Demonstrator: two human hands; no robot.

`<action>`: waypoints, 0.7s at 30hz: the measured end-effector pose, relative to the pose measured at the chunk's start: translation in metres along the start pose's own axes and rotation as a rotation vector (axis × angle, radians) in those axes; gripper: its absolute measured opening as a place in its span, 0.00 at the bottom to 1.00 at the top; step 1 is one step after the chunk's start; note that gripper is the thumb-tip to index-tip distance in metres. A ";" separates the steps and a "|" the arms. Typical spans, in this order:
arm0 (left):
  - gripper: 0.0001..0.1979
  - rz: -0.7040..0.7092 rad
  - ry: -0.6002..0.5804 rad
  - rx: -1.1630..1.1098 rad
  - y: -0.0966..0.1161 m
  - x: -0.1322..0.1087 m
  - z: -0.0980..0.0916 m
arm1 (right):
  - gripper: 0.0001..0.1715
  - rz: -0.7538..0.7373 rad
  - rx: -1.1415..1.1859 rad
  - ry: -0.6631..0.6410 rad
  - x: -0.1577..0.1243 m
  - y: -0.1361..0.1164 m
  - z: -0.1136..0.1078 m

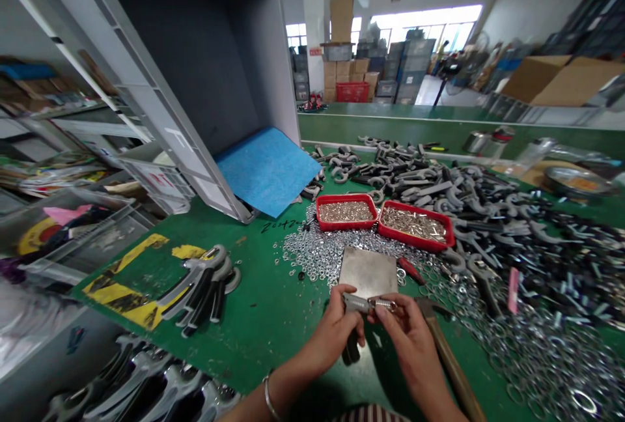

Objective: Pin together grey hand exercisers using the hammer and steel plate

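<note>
My left hand (336, 327) is closed around a grey metal tool part (356, 303) with a black grip pointing down. Pinched in the fingers of my right hand (407, 331) is a small coil spring (383, 305), held against the end of that part. Both hands are just in front of a flat square metal plate (368, 270). A hammer (446, 350) lies to the right of my right hand, partly hidden behind it. Beyond the plate's right corner is a red-handled tool (411, 270).
Two red trays (346, 212) of small metal pieces stand behind the plate among loose nuts. Grey tool parts (430, 181) and metal rings (547, 357) are heaped at right. Several black-handled tools (205, 285) lie left, near a grey crate (205, 148) on its side with a blue sheet (271, 171).
</note>
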State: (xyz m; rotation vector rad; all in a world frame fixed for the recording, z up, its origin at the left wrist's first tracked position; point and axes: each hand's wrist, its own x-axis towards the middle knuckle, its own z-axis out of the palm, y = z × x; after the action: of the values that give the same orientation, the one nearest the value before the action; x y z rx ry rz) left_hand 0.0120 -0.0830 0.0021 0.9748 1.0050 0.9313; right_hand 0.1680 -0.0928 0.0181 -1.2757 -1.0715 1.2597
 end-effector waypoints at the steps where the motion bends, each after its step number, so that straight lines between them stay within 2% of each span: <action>1: 0.18 -0.007 0.002 -0.017 -0.001 -0.001 0.002 | 0.18 -0.006 -0.036 -0.015 0.000 -0.001 0.000; 3: 0.18 -0.053 -0.080 -0.049 0.000 -0.007 0.005 | 0.17 -0.019 -0.084 -0.061 0.001 -0.005 -0.002; 5: 0.21 -0.150 -0.281 -0.076 0.002 -0.018 0.006 | 0.15 -0.003 -0.071 -0.145 0.003 -0.013 -0.003; 7: 0.24 -0.251 -0.480 -0.148 0.005 -0.031 0.002 | 0.14 0.047 -0.034 -0.287 0.004 -0.019 -0.002; 8: 0.25 -0.283 -0.528 -0.202 0.007 -0.038 -0.003 | 0.14 0.068 -0.027 -0.369 0.005 -0.021 -0.001; 9: 0.24 -0.297 -0.525 -0.252 0.008 -0.044 -0.008 | 0.13 0.075 -0.037 -0.434 0.005 -0.021 -0.001; 10: 0.21 -0.289 -0.462 -0.286 0.011 -0.048 -0.016 | 0.12 0.059 -0.077 -0.479 0.005 -0.020 0.001; 11: 0.18 -0.252 -0.341 -0.303 0.014 -0.051 -0.024 | 0.11 0.015 -0.149 -0.501 0.004 -0.016 0.002; 14: 0.13 -0.039 0.150 -0.308 0.028 -0.054 -0.058 | 0.07 -0.200 -0.494 -0.579 0.000 0.004 0.006; 15: 0.12 0.029 0.265 -0.295 0.034 -0.054 -0.070 | 0.07 -0.277 -0.624 -0.631 -0.002 0.012 0.008; 16: 0.12 0.068 0.321 -0.260 0.039 -0.054 -0.080 | 0.08 -0.343 -0.750 -0.684 -0.004 0.020 0.010; 18: 0.14 0.067 0.292 -0.118 0.045 -0.052 -0.093 | 0.10 -0.434 -0.971 -0.718 -0.006 0.033 0.015; 20: 0.15 0.030 0.242 0.042 0.042 -0.049 -0.094 | 0.11 -0.475 -1.097 -0.674 -0.005 0.039 0.018; 21: 0.15 0.024 0.249 0.108 0.038 -0.047 -0.091 | 0.10 -0.475 -1.089 -0.660 -0.003 0.039 0.019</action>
State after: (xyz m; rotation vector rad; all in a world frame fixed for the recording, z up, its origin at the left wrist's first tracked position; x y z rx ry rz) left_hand -0.0926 -0.0967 0.0284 0.9781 1.2663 1.0456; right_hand 0.1469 -0.0985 -0.0190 -1.2007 -2.5856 0.6868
